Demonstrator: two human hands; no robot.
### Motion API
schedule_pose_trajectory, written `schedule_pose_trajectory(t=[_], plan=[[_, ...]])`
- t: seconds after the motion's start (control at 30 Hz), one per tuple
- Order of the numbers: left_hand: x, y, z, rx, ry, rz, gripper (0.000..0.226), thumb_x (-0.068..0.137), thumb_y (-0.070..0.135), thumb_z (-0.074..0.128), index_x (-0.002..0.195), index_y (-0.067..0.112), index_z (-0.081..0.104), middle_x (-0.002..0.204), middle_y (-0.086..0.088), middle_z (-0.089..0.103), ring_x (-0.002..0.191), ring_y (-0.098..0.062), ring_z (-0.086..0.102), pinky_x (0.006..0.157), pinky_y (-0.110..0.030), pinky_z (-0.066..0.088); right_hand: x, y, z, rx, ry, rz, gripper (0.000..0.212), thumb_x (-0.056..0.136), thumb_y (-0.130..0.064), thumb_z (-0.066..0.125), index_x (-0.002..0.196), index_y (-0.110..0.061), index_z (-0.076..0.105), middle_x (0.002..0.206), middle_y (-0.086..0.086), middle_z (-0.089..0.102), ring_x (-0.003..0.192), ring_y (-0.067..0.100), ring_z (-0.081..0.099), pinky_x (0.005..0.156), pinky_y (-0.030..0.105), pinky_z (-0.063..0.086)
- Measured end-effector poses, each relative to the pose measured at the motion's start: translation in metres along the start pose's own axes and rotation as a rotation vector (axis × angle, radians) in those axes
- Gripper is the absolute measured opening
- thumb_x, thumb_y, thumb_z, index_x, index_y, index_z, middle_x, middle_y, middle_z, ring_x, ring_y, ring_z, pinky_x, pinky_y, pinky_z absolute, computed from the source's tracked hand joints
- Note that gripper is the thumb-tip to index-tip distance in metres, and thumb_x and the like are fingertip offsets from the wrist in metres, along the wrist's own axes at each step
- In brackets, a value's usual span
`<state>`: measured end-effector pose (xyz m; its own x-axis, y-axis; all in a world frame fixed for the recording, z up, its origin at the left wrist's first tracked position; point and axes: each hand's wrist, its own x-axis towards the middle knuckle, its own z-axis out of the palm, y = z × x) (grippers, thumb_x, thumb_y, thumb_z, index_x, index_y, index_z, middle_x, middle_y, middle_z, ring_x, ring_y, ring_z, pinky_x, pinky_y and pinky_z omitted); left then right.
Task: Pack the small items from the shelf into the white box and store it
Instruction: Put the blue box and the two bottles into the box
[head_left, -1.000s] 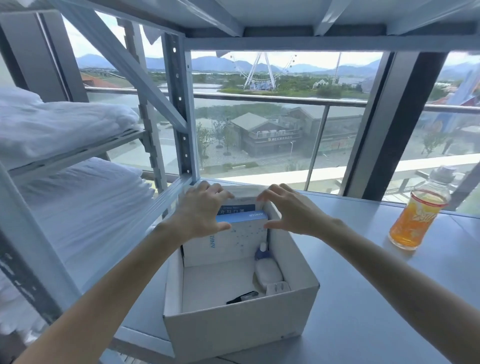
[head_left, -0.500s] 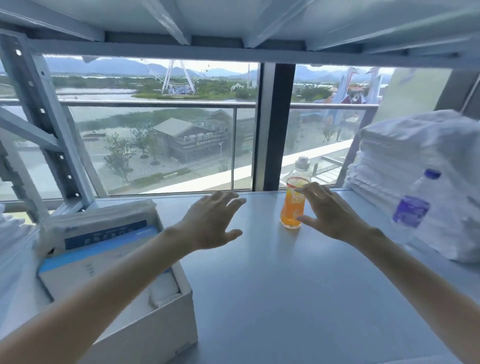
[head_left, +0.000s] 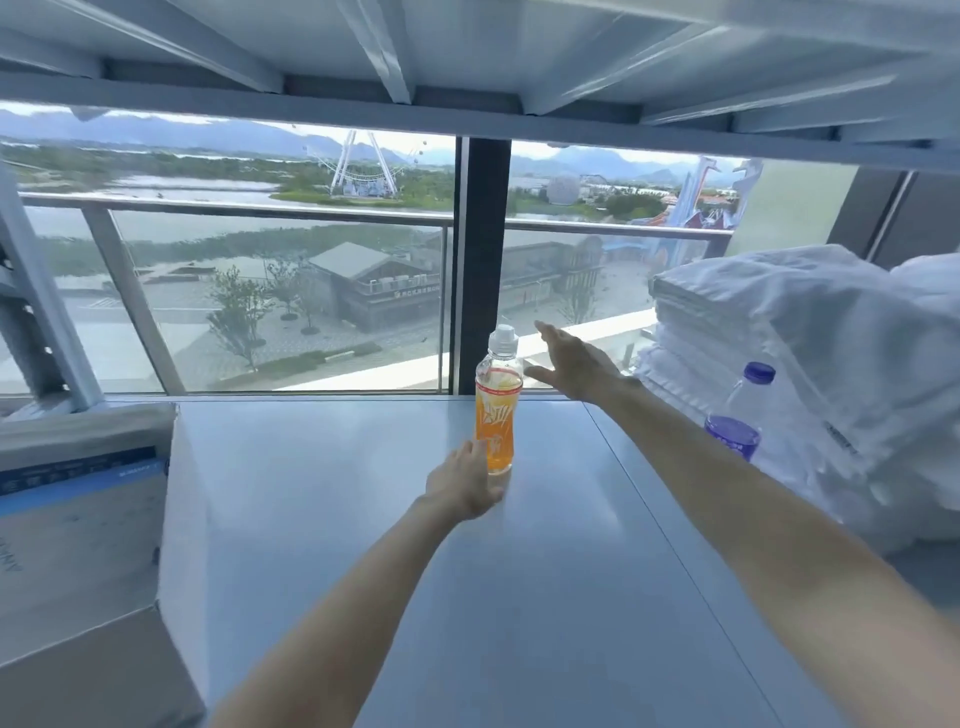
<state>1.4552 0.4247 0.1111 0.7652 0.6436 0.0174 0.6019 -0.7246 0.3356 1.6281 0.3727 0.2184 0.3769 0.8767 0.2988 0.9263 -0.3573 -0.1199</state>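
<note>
Box (head_left: 182, 545), white, stands at the left edge of the shelf (head_left: 519, 597), a blue-and-white carton (head_left: 78, 499) inside it. At mid-shelf we see the left hand (head_left: 462, 486) against the foot of the orange bottle (head_left: 496, 415); whether its fingers grip, we cannot tell. The right hand (head_left: 574, 364) hovers spread wide, just right of the bottle's shoulder. Folded linen (head_left: 779, 353) and a purple-capped bottle (head_left: 737, 415) sit at right

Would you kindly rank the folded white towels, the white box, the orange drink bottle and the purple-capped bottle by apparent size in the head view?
1. The folded white towels and the white box: both large, both cut off by the frame, so unranked.
2. The orange drink bottle.
3. The purple-capped bottle, lower part unclear.
</note>
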Motion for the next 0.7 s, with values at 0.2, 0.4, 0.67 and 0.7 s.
schedule_pose_trajectory(t=[0.2,0.4,0.67,0.7], plan=[[-0.003,-0.001,0.040,-0.005,-0.053,-0.117,0.070,0.086,0.040,0.059,0.141,0.014,0.024,0.139,-0.006,0.036,0.128,-0.025,0.038,0.095,-0.040,0.039,0.023,-0.012,0.010,0.360,-0.137,-0.037,0.080,0.081,-0.040,0.066,0.142,-0.013,0.022,0.127,0.019,0.053,0.111,0.034,0.053,0.088,0.040,0.045],[-0.008,-0.016,0.033,-0.010,-0.019,-0.194,0.078,0.087,0.040,0.059,0.146,0.013,0.015,0.146,-0.006,0.028,0.132,-0.023,0.033,0.098,-0.039,0.038,0.023,-0.010,0.016,0.554,-0.018,-0.035,0.047,0.085,-0.025,0.066,0.121,-0.005,0.045,0.102,0.013,0.061,0.097,0.031,0.060,0.073,0.029,0.041],[-0.025,-0.020,0.028,-0.040,-0.010,-0.182,0.082,0.087,0.040,0.059,0.147,0.011,0.011,0.148,-0.008,0.024,0.132,-0.024,0.033,0.102,-0.039,0.036,0.027,-0.030,0.020,0.535,-0.007,-0.003,0.048,0.086,-0.034,0.063,0.123,-0.010,0.042,0.114,0.015,0.058,0.091,0.023,0.053,0.072,0.031,0.039],[-0.029,-0.023,0.027,-0.048,0.006,-0.182,0.082,0.087,0.040,0.059,0.147,0.011,0.012,0.148,-0.008,0.025,0.132,-0.024,0.033,0.102,-0.039,0.036,0.026,-0.032,0.019,0.482,0.006,-0.035,0.048,0.085,-0.036,0.064,0.120,-0.010,0.043,0.110,0.013,0.060,0.087,0.023,0.054,0.070,0.032,0.042]])
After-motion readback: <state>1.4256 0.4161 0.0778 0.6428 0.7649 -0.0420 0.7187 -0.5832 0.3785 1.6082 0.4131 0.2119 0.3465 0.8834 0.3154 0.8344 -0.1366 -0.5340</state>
